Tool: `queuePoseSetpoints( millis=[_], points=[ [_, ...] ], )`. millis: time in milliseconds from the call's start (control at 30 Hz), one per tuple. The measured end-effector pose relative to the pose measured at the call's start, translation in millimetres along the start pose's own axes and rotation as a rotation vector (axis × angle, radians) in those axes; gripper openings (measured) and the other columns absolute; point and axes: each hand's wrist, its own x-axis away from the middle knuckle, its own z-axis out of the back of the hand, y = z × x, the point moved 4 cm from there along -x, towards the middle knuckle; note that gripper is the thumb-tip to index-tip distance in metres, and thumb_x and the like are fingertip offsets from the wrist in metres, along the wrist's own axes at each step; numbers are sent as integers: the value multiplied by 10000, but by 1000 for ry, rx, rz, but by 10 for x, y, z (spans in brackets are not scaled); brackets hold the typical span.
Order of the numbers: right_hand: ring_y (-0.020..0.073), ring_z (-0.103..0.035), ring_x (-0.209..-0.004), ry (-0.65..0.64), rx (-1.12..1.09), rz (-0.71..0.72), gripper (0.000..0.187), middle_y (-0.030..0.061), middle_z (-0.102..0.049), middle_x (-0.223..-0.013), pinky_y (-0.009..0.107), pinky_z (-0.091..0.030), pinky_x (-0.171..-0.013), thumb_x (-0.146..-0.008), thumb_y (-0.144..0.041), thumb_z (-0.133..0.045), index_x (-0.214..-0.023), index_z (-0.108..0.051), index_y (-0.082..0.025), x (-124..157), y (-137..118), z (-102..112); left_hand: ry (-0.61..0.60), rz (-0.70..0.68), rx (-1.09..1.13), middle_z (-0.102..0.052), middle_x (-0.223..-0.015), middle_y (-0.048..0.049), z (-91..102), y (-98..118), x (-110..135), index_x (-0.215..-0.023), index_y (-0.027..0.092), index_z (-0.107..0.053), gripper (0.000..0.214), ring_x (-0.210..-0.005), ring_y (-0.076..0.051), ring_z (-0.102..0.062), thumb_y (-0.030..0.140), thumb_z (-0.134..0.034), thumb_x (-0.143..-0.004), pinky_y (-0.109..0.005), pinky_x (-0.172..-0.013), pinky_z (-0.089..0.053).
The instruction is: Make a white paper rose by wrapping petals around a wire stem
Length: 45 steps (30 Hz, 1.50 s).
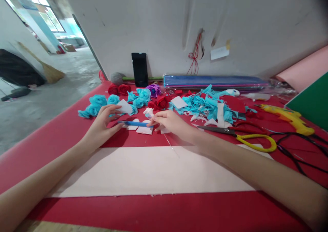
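Observation:
My left hand is at the middle left, thumb apart from the fingers. A small white paper piece is held at its fingertips, and its thumb meets one end of a thin blue strip. My right hand pinches a small white paper flower, with a thin wire stem slanting down below the hand. The strip's other end reaches my right fingers; whether they grip it I cannot tell. Under the strip, several cut white pieces lie on the red table.
A long pale paper sheet lies in front. Behind are blue paper roses, red roses, blue scraps and an upright phone. Yellow-handled scissors, a yellow glue gun and black cables lie right.

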Motion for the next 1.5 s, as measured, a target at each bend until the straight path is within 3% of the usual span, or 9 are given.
queuePoseSetpoints(
  millis=[167,400,600,767,933,1067,1233,1333,1500],
  points=[
    [122,-633,-760,32,-45,173,246,70,-672,-790,288,-496,-785,-883,-150,-431,-705,-592,-101,136,-336,72,72,39,57,-550,-1134,-86,78,215,25,-1086,147,-531,283,-1004,-219,-550,288,-526,-841,-441,-845,-466],
    [92,-633,-737,67,-35,424,259,37,-688,-807,219,-517,-730,-884,-209,-434,-799,-665,-128,588,-794,74,142,137,200,-613,-871,-19,111,709,104,-1000,165,-559,271,-799,-163,-592,307,-609,-775,-334,-723,-502],
    [113,-613,-772,188,171,679,278,23,-664,-849,255,-503,-763,-903,-284,-396,-836,-646,-183,1058,-892,158,137,179,335,-630,-808,-7,53,1007,103,-766,218,-645,166,-769,-173,-582,339,-699,-666,-237,-627,-479],
    [94,-588,-800,356,455,1058,214,34,-646,-818,182,-480,-741,-884,-129,-414,-779,-597,-165,1412,-948,244,151,149,505,-600,-886,32,-32,1301,78,-698,259,-637,89,-884,-162,-573,325,-687,-665,-194,-678,-488],
    [115,-545,-1005,390,616,1235,201,116,-651,-945,187,-433,-887,-848,-20,-421,-920,-600,-77,1578,-943,289,145,128,603,-608,-806,-18,-110,1598,54,-607,238,-637,274,-830,-193,-593,405,-503,-779,-283,-680,-525],
    [122,-548,-1009,386,584,1243,211,127,-646,-946,203,-439,-887,-843,-10,-415,-911,-604,-75,1617,-939,313,181,91,589,-579,-694,-13,-106,1710,-10,-515,231,-583,355,-714,-164,-564,395,-470,-808,-273,-629,-516],
    [115,-601,-833,371,385,1057,234,65,-651,-840,212,-472,-779,-879,-117,-404,-782,-611,-166,1572,-942,341,198,-8,554,-565,-745,26,-128,1819,-43,-608,278,-604,95,-742,-146,-547,292,-639,-696,-201,-571,-479],
    [105,-606,-737,206,173,892,258,45,-656,-772,225,-479,-762,-892,-169,-392,-743,-603,-169,1503,-931,310,175,-67,506,-561,-849,12,-175,1914,-46,-653,297,-662,40,-844,-165,-544,263,-662,-675,-188,-587,-477],
    [78,-595,-705,-197,-234,646,224,37,-650,-748,205,-484,-717,-878,-243,-432,-727,-568,-148,1418,-896,215,-173,4,552,-573,-936,-65,-357,1973,-23,-613,205,-695,153,-715,-176,-569,310,-627,-702,-218,-479,-490]
  ],
)
